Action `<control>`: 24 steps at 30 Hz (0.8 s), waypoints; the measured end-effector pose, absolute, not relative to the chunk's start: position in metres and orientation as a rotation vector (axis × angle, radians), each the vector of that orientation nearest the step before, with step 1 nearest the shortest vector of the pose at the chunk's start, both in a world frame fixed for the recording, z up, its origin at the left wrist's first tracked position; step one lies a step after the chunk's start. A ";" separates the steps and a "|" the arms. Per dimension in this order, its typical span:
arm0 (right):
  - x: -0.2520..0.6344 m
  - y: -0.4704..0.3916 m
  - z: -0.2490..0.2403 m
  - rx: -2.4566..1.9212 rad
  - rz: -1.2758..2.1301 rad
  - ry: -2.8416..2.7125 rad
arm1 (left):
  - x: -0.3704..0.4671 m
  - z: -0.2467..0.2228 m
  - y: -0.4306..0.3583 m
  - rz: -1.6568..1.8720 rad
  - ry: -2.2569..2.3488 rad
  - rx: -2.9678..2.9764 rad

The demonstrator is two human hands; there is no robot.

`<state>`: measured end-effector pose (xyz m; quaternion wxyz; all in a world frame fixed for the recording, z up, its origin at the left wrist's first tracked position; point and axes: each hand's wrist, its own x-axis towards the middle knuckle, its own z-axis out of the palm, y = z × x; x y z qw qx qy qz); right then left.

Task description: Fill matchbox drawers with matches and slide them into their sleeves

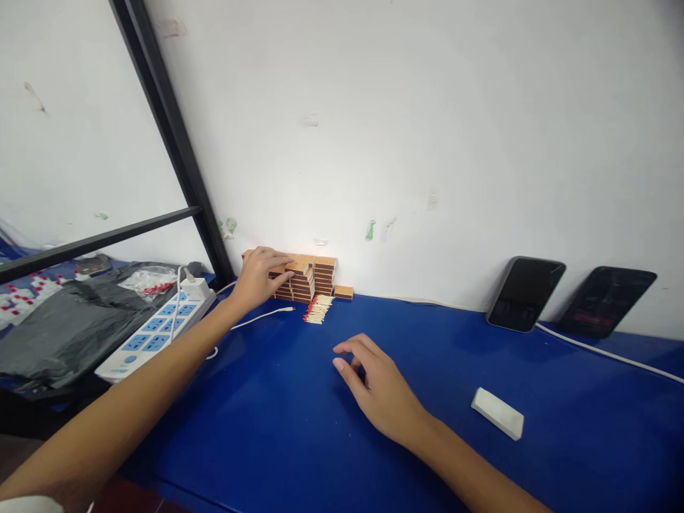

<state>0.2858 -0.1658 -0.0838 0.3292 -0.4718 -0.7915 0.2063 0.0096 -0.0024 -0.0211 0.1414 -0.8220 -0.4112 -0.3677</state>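
My left hand (260, 276) reaches to the stack of brown matchboxes (313, 278) against the white wall, with its fingers closed on the top box at the stack's left side. One loose matchbox (343, 291) lies just right of the stack. A small pile of red-tipped matches (318, 310) lies on the blue table (278, 413) in front of the stack. My right hand (377, 385) rests palm down on the table nearer to me, fingers loosely curled, holding nothing.
A white power strip with blue sockets (157, 329) and a white cable (261, 315) lie at the left. A grey plastic sheet (58, 324) covers the far left. Two dark phones (525, 293) (606, 299) lean on the wall. A white block (497, 412) lies at the right.
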 end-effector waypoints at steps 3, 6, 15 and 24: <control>0.317 -0.157 -0.052 -1.457 0.212 -2.386 | 0.028 -0.033 -0.033 -1.096 -1.072 -2.296; 0.382 -0.154 -0.021 -2.052 0.056 -2.294 | 0.045 -0.047 -0.064 -0.931 -0.776 -2.632; 0.458 -0.168 -0.030 -2.606 1.029 -1.787 | 0.042 -0.071 -0.073 -0.945 -0.701 -2.721; 0.385 -0.153 -0.046 -1.676 0.333 -2.214 | 0.044 -0.077 -0.071 -0.890 -0.951 -2.780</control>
